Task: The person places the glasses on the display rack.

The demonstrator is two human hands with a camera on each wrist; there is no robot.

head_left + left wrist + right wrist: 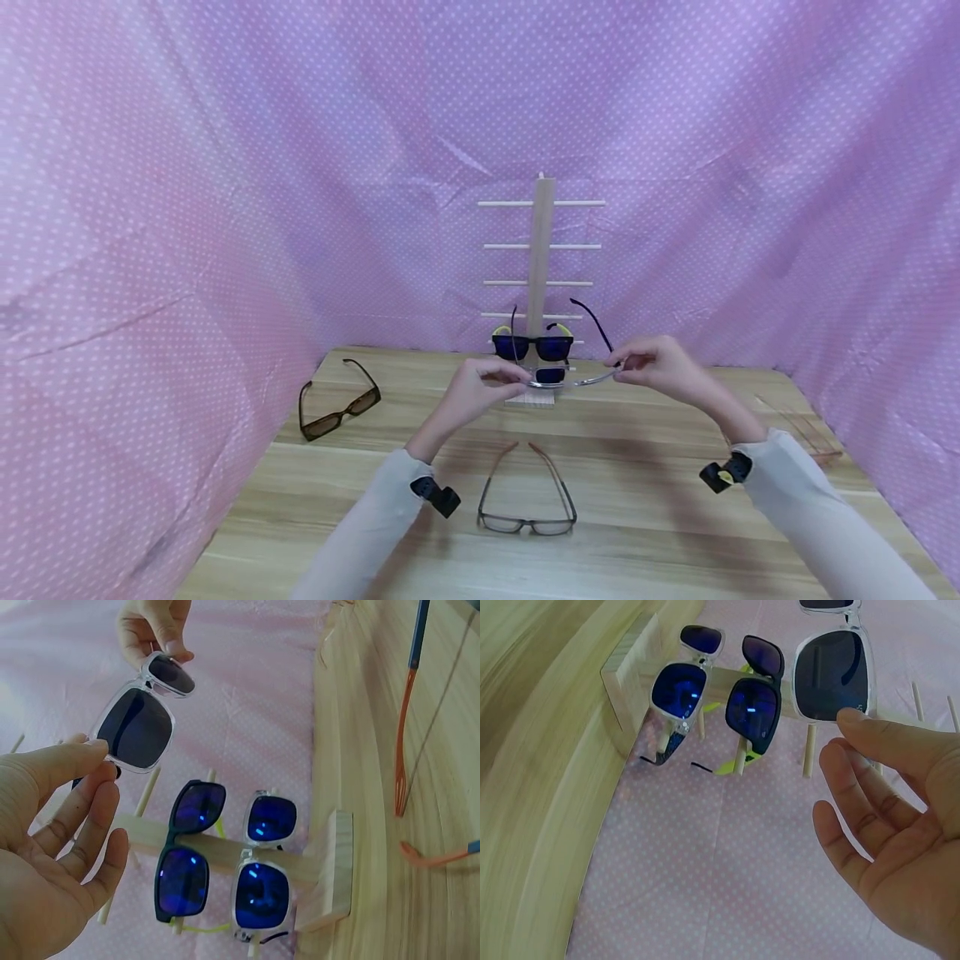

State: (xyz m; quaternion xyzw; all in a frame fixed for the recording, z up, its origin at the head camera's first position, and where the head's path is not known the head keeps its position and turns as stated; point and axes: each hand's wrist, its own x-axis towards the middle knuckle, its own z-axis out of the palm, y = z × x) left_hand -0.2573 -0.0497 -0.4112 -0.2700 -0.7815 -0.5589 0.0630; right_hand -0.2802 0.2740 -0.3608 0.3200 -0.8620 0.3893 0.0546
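Pale sleeves (pixel 360 525) nearest the head camera, rising from the lower border. Clear-framed sunglasses (pixel 592 381) held up in front of the display stand (pixel 542 267), over the counter (pixel 420 375) — pinched at one end by the left hand (pixel 480 387), at the other by the right hand (pixel 652 362). Between the sleeves, grey-framed eyeglasses (pixel 553 527) on the wood; brown sunglasses (pixel 324 426) near the left edge, thin-framed glasses (pixel 827 455) near the right, with broad gaps between. Pink dotted cloth (pixel 375 167) close along back and sides, bounding any reach. Upper pegs (pixel 506 247) jutting out either side, well spaced.

From the left wrist, thumb and fingers gripping one corner of the held pair, right hand at the far corner. Visible gap to the dark-framed sunglasses (pixel 182 889); next to these, blue-lensed sunglasses (pixel 261 892), nearest the stand's foot.

From the right wrist, thumb against a lens corner — tiny mark beside it, too small to read.
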